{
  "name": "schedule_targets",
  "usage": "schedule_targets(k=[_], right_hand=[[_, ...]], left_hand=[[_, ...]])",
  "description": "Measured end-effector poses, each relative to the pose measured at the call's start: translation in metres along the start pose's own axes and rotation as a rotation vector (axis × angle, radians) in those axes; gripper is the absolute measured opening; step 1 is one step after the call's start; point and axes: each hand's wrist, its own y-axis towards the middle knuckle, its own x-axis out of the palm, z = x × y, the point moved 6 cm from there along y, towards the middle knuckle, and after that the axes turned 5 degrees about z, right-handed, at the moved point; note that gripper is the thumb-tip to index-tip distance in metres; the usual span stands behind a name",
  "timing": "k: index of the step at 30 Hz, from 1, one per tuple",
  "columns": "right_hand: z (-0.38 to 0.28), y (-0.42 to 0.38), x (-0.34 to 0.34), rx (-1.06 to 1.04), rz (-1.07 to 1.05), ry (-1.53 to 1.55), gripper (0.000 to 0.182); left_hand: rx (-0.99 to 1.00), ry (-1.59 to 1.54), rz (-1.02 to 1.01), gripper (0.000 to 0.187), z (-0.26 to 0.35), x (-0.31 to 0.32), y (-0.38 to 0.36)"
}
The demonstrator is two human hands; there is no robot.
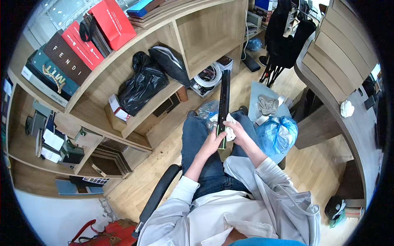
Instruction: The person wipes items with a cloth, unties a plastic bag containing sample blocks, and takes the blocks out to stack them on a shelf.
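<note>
A long, narrow black drawer slide (225, 96) stands nearly lengthwise above my lap, its far end reaching toward the shelves. Around its near end, on the left side, my left hand (211, 143) is closed. My right hand (239, 132) presses a crumpled white cloth (230, 133) against the slide's right side, with fingers bent around it. A thin green line shows along the near end of the slide. Below both hands are my legs in blue jeans (197, 141).
A curved wooden shelf unit (180, 45) with books and a black plastic bag (143, 84) rises ahead and left. To the right, a blue plastic bag (277, 133) and grey cloth (267, 104) sit beside a curved desk (349, 119). A chair armrest (158, 194) is at my left.
</note>
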Motion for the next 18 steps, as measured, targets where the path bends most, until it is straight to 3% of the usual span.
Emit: schedule_targets(k=[4, 7, 12, 16, 18], right_hand=[[0.019, 0.005, -0.012, 0.069, 0.024, 0.137, 0.027], [0.014, -0.005, -0.012, 0.091, 0.072, 0.156, 0.026], [0.028, -0.015, -0.039, 0.214, 0.100, 0.129, 0.027], [0.059, -0.008, -0.059, 0.240, 0.132, 0.081, 0.026], [0.068, -0.005, -0.064, 0.254, 0.131, 0.093, 0.026]], left_hand=[[-0.043, 0.144, 0.085, 0.070, 0.004, 0.004, -0.005], [0.096, 0.216, 0.239, 0.088, 0.013, 0.016, -0.016], [0.125, 0.278, 0.053, 0.098, 0.013, 0.034, -0.012], [0.033, 0.103, 0.014, 0.101, -0.036, 0.038, -0.005], [0.014, 0.053, 0.044, 0.094, -0.055, 0.036, -0.006]])
